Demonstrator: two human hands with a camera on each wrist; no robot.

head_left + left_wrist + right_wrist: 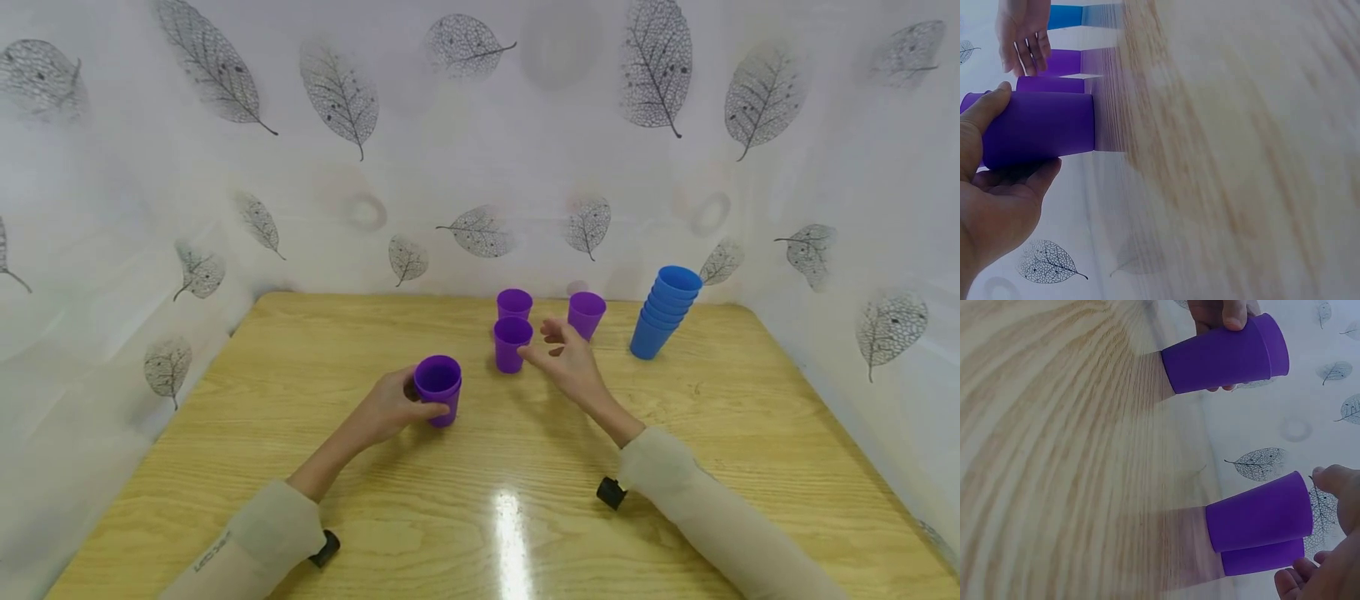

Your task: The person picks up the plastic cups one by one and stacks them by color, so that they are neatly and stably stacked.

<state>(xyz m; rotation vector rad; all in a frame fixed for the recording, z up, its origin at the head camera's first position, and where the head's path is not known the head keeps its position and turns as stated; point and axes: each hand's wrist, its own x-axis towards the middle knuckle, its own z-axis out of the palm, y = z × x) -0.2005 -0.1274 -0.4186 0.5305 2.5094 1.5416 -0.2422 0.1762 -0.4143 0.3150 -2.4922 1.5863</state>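
My left hand grips a pair of nested purple cups, thumb on the near side and fingers round the far side. Their doubled rim shows in the right wrist view, where the nested cups are upright on the table or very close to it. My right hand is beside another upright purple cup, thumb near its rim and fingers spread behind. Whether the thumb touches that cup is hard to tell. Just behind it stands a second purple cup, partly hidden. A third purple cup is beyond the right hand's fingers.
A leaning-looking stack of several blue cups stands at the back right of the wooden table. A white leaf-printed sheet hangs behind the table and along both sides.
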